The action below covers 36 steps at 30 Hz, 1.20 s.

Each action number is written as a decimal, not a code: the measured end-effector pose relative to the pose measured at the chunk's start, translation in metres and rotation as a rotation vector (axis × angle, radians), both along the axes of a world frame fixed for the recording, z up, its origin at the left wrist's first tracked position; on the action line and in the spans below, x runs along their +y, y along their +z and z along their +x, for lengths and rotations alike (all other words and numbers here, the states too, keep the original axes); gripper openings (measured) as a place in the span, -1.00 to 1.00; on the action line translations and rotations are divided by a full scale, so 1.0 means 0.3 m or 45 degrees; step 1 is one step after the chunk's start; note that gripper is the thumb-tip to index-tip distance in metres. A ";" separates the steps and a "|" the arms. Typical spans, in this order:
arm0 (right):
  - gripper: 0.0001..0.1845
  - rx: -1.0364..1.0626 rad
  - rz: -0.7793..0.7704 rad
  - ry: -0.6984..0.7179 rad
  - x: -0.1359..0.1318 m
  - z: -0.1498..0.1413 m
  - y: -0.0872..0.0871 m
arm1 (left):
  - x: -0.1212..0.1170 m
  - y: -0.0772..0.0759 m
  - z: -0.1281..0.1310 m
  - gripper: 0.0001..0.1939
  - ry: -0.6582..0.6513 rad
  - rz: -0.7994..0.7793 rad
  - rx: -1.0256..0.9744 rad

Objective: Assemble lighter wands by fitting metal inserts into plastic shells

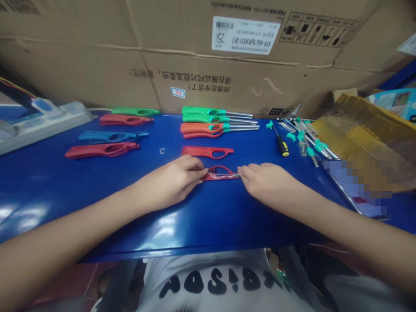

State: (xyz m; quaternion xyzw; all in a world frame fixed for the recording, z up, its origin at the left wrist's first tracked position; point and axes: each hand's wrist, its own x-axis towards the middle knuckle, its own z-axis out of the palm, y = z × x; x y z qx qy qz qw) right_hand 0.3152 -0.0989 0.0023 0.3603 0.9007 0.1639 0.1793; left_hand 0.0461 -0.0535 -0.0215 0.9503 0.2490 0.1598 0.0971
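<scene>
On the blue table lies an opened red lighter half-shell [221,177], with a white wire or tube and small parts showing inside it. My left hand [177,177] pinches its left end, the fingertips hiding that part. At the other end, the closed fingers of my right hand [264,177] grip the narrow tip; exactly what they pinch is hidden. Just behind is a second red half-shell [208,151], lying flat and untouched. Farther back sit long-nosed lighters with metal tubes, green ones [201,115] and orange-red ones [201,129].
Coloured lighter casings [107,149] lie at left near a power strip [58,121]. Small metal pins [162,151] rest left of centre. A screwdriver [282,145], metal tubes with teal parts [312,143] and a taped carton [360,138] are at right. A large cardboard box [97,56] stands behind.
</scene>
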 end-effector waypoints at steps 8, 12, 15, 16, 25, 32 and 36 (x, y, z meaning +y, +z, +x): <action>-0.67 -0.075 -0.013 -0.078 -0.026 -0.086 0.005 | 0.012 0.004 -0.001 -0.70 -0.044 -0.030 -0.021; -0.71 -0.066 -0.149 -0.171 -0.017 -0.107 0.048 | 0.013 0.002 -0.003 -0.69 -0.051 -0.027 -0.018; -0.76 0.081 -0.247 -0.152 0.006 -0.067 0.097 | 0.010 0.004 -0.004 -0.68 -0.042 -0.015 0.001; -0.76 0.177 -0.263 -0.175 0.015 -0.051 0.108 | 0.009 0.005 -0.004 -0.68 -0.040 -0.013 0.005; -0.92 1.109 -0.542 -0.336 0.079 -0.017 -0.012 | -0.003 0.002 -0.007 -0.71 -0.021 -0.035 -0.023; -0.88 1.379 -0.593 -0.391 0.093 -0.006 -0.058 | -0.021 0.026 0.014 -0.77 -0.025 -0.157 -0.023; -0.93 1.380 -0.665 -0.369 0.084 0.001 -0.044 | -0.026 0.017 0.019 -0.78 -0.045 -0.171 -0.054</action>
